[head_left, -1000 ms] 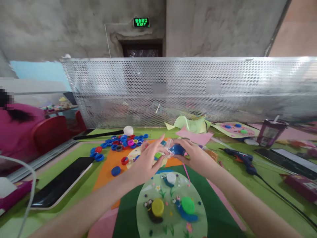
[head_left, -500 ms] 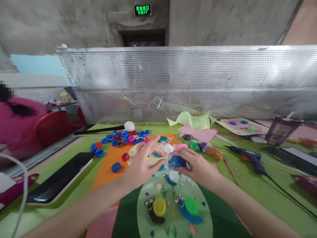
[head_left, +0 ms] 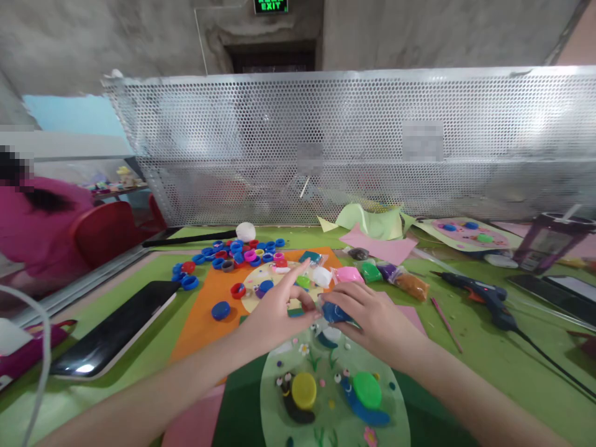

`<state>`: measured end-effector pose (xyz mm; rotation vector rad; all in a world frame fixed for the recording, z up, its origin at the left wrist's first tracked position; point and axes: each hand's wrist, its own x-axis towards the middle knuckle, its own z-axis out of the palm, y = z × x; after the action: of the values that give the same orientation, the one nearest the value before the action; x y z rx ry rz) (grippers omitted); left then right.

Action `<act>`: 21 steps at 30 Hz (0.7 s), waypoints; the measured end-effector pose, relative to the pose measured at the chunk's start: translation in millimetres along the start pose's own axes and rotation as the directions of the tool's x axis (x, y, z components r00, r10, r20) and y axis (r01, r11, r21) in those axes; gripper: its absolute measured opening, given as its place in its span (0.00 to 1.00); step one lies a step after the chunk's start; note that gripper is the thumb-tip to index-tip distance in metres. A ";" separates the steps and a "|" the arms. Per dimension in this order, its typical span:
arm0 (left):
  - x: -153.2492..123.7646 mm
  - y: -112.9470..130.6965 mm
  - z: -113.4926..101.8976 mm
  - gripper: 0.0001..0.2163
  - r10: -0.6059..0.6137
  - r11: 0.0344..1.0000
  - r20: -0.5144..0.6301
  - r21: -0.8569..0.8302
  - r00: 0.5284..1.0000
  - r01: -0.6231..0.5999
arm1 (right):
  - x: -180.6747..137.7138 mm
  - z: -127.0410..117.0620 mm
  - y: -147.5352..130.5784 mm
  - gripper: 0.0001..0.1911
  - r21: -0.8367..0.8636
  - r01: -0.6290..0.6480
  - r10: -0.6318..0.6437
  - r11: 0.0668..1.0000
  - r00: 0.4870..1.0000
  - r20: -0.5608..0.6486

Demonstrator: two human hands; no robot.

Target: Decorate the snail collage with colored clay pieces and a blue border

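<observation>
My right hand grips a clear plastic bag of blue modelling clay between thumb and fingers. From the other side my left hand pinches the bag's edge, its index finger pointing up. Below them lies a pale green oval card on dark green paper. It carries a black clay snail with a yellow cap as its shell and a blue clay snail with a green cap. Part of another snail with a white cap shows just under the bag. Small clay flowers and dots surround them.
Behind my left hand are many bottle caps. A black phone lies left. Clay bags, including an orange one, sit right of centre, near a glue gun with its cord. A purple cup stands far right. A perforated metal screen closes the back.
The bag has come down slightly, and its clear upper part no longer stands out between my hands. My left fingers have curled in more. The whole view has tilted down a little.
</observation>
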<state>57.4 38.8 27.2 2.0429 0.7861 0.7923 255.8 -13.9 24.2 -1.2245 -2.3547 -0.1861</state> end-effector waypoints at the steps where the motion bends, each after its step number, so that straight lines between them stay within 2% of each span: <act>1: -0.2 0.6 -0.2 0.34 0.002 1.000 0.014 0.004 1.000 -0.002 | 0.0 0.3 -0.8 0.16 -0.007 0.016 -0.016 1.000 1.000 0.006; 4: -1.5 5.5 -1.0 0.34 0.020 1.000 0.005 0.005 1.000 -0.020 | -1.2 -0.1 -3.8 0.18 0.036 -0.008 0.010 0.999 0.999 -0.032; 7: -4.6 11.5 1.1 0.34 0.039 0.996 -0.044 -0.074 0.998 -0.042 | -3.1 -2.6 -10.8 0.17 0.115 -0.053 0.066 0.992 0.991 -0.113; 10: -10.0 16.3 7.5 0.35 0.063 0.975 -0.025 -0.211 0.998 -0.067 | -3.3 -5.8 -21.8 0.09 0.163 -0.114 0.127 0.980 0.990 -0.068; 13: -14.8 20.9 13.2 0.35 0.065 0.962 -0.013 -0.264 0.998 -0.066 | -2.3 -8.0 -28.6 0.08 0.238 -0.177 0.182 0.955 0.983 0.000; 17: -15.0 26.9 13.4 0.34 -0.001 0.933 0.008 -0.360 1.000 0.004 | -1.6 -8.4 -24.5 0.07 0.481 -0.179 0.174 0.858 0.983 0.055; 21: -12.8 32.7 11.4 0.34 -0.079 0.890 0.015 -0.449 0.997 0.077 | -1.3 -5.6 -22.2 0.08 0.611 -0.240 0.280 0.754 0.959 0.031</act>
<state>66.4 8.0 45.6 1.5854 0.6122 0.8425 240.6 -29.8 30.7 -1.1597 -1.9120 0.5864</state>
